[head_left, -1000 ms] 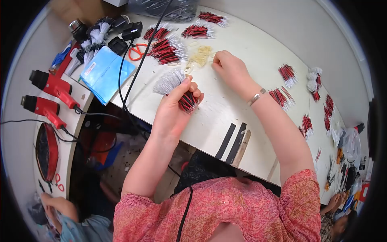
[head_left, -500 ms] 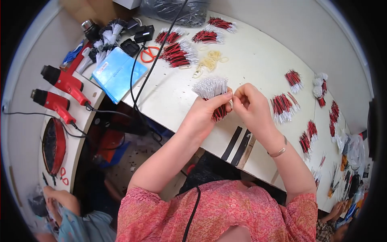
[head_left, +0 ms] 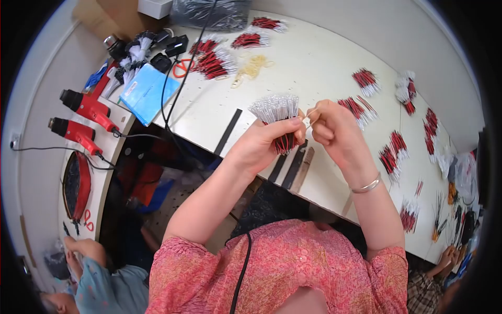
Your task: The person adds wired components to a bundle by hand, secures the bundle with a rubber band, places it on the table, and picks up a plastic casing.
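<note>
My left hand [head_left: 264, 140] is wrapped round a bundle of short red and black wires [head_left: 283, 142], their white ends fanned upward. The thumb presses across the front of the bundle. Just right of it, my right hand [head_left: 337, 125] has its fingers closed on a thin pale rubber band [head_left: 309, 118], pulled out from the side of the bundle. How far the band goes round the wires is hidden by my left fingers. A pile of yellowish rubber bands [head_left: 253, 68] lies farther back on the white table [head_left: 308, 68].
More wire bundles [head_left: 215, 64] lie at the back left, and others [head_left: 367, 81] at the right. Dark strips [head_left: 295, 166] are at the table's front edge. Left are a blue notebook [head_left: 149, 93] and two red heat guns [head_left: 89, 110]. A black cable [head_left: 185, 73] hangs across. Other people sit at both sides.
My right hand has drawn slightly away from the bundle, and the band now shows stretched between them. The view has shifted, with the table items appearing farther left.
</note>
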Action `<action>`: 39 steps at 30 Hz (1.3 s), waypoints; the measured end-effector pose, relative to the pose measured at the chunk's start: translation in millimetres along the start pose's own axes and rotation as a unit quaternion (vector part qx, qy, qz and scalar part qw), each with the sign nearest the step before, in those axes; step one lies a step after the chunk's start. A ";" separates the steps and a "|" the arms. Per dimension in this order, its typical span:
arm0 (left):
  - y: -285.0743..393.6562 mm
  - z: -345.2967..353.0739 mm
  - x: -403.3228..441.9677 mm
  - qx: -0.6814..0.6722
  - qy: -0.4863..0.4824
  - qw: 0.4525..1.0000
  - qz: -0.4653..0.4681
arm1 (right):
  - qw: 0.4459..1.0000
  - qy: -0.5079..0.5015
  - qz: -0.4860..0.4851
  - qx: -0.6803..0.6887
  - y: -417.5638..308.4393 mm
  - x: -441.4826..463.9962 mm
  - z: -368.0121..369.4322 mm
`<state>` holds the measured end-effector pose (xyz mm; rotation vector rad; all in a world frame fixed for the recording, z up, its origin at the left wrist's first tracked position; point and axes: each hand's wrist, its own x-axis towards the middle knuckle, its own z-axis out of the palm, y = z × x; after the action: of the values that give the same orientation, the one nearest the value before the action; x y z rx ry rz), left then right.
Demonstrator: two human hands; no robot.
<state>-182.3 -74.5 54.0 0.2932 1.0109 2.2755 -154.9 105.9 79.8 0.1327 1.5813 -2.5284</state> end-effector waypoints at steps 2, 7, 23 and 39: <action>-1.6 3.6 -0.8 0.013 0.006 1.000 -0.017 | 0.999 -0.015 0.019 0.046 -14.6 -20.7 2.9; -2.9 6.3 -6.2 0.210 0.053 0.976 -0.003 | 0.957 0.000 0.013 -0.289 -12.5 -58.8 -16.6; -35.8 51.4 -22.9 0.679 -0.061 0.694 0.232 | 0.982 -0.062 -0.021 -0.180 -36.0 -112.2 -30.4; -49.8 55.5 4.2 0.150 -0.051 0.983 -0.092 | 0.921 0.049 -0.087 0.378 -0.5 -152.0 -95.8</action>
<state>-139.1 -13.6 55.2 0.4195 1.2711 1.9220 -6.2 205.2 62.2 0.2115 0.5661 -3.1734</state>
